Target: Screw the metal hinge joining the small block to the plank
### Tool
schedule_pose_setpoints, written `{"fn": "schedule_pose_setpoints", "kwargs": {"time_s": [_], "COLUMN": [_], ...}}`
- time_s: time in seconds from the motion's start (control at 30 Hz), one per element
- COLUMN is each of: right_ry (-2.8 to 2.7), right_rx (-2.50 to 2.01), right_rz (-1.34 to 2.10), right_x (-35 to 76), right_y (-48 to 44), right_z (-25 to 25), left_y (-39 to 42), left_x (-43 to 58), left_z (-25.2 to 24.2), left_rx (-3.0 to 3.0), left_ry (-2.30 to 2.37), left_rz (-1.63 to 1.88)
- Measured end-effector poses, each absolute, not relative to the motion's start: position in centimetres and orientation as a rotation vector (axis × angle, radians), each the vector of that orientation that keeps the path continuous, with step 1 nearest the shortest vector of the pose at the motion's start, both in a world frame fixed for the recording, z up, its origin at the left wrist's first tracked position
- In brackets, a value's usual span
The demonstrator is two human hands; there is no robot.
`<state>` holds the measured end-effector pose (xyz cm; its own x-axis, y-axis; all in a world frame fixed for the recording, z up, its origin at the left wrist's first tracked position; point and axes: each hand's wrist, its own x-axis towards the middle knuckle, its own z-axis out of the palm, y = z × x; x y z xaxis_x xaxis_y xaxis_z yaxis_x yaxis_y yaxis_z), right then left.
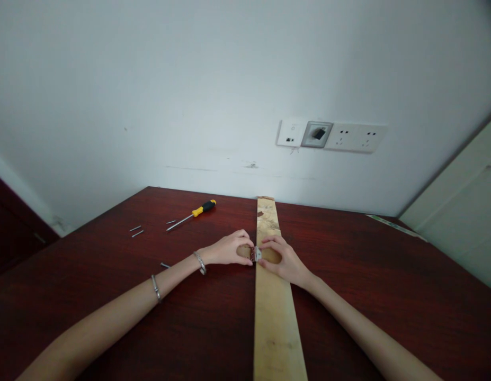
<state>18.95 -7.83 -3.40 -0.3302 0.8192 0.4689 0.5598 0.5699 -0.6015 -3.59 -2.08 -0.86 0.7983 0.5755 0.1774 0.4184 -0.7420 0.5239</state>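
A long pale wooden plank (276, 317) lies lengthwise on the dark red table (110, 275). At the plank's left edge sits a small metal hinge (256, 254). My left hand (228, 248) is curled beside the plank and pinches the hinge from the left. My right hand (284, 257) rests on the plank, its fingers pressed on the hinge from the right. I wear two thin bracelets on the left forearm.
A yellow-and-black screwdriver (192, 214) lies at the back left of the table. Several loose screws (136, 230) are scattered near it, one (164, 265) close to my left wrist. Wall sockets (330, 136) sit above the table's far edge.
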Motion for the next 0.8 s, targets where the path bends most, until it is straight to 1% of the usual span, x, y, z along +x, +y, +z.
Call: {"fn": "schedule_pose_setpoints", "kwargs": {"time_s": [0.47,0.8], "right_ry": [-2.033,-2.026], "right_rx": [-1.091,-1.083], "right_rz": [0.419,0.394], "right_x": [18.9,18.8], "right_y": [-7.9,-7.9], "right_z": [-3.3,-3.2], "left_y": [-1.8,-2.1], "left_x": [-3.3,-3.0], "left_z": [-2.5,-2.6], "left_rx": [2.333,2.441], "left_ry": [0.719,0.820], "left_rz": [0.621,0.614]}}
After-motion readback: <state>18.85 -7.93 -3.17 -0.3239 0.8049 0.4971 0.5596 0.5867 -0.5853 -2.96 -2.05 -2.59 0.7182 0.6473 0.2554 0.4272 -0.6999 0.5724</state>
